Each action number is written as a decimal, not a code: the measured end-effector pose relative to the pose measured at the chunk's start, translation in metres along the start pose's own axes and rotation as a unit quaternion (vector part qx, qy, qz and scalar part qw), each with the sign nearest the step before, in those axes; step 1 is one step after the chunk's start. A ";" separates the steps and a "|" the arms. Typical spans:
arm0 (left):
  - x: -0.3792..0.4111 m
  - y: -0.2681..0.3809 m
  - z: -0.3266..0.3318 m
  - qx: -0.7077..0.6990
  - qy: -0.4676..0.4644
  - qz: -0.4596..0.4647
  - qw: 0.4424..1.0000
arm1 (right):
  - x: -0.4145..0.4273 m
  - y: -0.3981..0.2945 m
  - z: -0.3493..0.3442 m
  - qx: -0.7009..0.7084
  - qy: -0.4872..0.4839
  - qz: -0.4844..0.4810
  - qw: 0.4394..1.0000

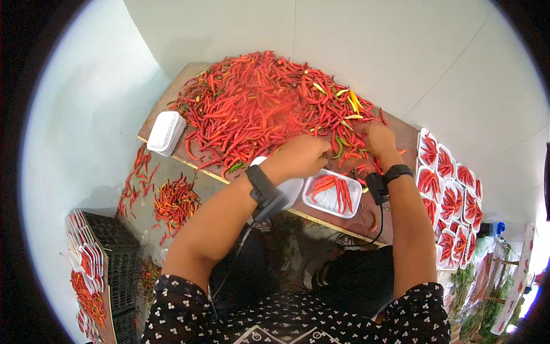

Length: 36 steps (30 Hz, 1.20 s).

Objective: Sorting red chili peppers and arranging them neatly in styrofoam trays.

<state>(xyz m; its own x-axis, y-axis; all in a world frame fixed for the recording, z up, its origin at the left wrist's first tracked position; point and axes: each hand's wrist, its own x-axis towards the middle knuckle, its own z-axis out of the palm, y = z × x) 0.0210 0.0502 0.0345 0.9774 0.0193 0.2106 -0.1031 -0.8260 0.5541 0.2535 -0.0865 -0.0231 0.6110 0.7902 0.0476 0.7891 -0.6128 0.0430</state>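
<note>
A large heap of red chili peppers [253, 103] covers much of the brown tabletop [397, 124]. My left hand [307, 155], fingers curled, hovers at the front of the heap, just above a white foam tray [309, 209]. Several red chilies [339, 189] lie side by side in that tray. At the heap's right edge, my right hand [380, 139] reaches down among loose chilies. The fingertips of both hands are hidden, so what they hold does not show. Another white tray [294, 191] is partly covered by my left forearm.
Stacked white trays [165, 131] stand at the table's left corner. Chili-filled trays [429, 182] crowd the right end. Chilies [176, 204] lie on the floor at left, near black plastic crates [122, 258]. A cable [381, 223] hangs from my right wrist device.
</note>
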 end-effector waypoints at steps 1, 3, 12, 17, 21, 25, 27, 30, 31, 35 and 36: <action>-0.001 -0.004 0.001 -0.007 -0.004 0.005 1.000 | 0.001 0.000 0.002 0.003 -0.023 0.022 0.999; -0.004 -0.012 0.004 -0.010 -0.005 -0.004 1.000 | -0.004 -0.001 0.000 0.010 -0.011 0.006 1.000; 0.008 0.007 0.004 -0.049 0.040 -0.001 0.998 | -0.050 0.000 -0.052 0.391 -0.079 0.066 0.914; 0.013 0.025 0.010 -0.187 0.111 -0.010 0.976 | -0.091 -0.038 -0.093 0.634 -0.152 0.088 0.753; 0.011 0.037 0.011 -0.200 0.048 -0.010 0.979 | -0.117 -0.048 -0.100 0.633 -0.197 0.081 0.744; 0.002 0.036 0.015 -0.171 0.031 0.036 0.984 | -0.133 -0.060 -0.099 0.636 -0.180 0.069 0.747; -0.002 0.036 0.015 -0.141 0.032 0.044 0.989 | -0.140 -0.064 -0.097 0.633 -0.169 0.060 0.753; -0.007 0.034 0.016 -0.110 -0.002 0.022 0.994 | -0.146 -0.073 -0.095 0.587 -0.168 0.109 0.785; -0.007 0.034 0.016 -0.095 -0.006 0.030 0.995 | -0.146 -0.074 -0.092 0.586 -0.169 0.107 0.785; -0.005 0.025 0.027 -0.059 0.003 0.033 0.998 | -0.136 -0.068 -0.070 0.506 -0.126 0.052 0.852; -0.004 0.021 0.030 -0.059 0.003 0.031 0.998 | -0.133 -0.068 -0.070 0.438 -0.103 0.037 0.892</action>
<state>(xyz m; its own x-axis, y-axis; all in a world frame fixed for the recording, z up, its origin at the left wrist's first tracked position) 0.0202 0.0161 0.0210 0.9674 -0.0263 0.2521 -0.1847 -0.7541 0.6302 0.1139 -0.1510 0.0371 0.5916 0.7881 -0.1699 0.4369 -0.4904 -0.7541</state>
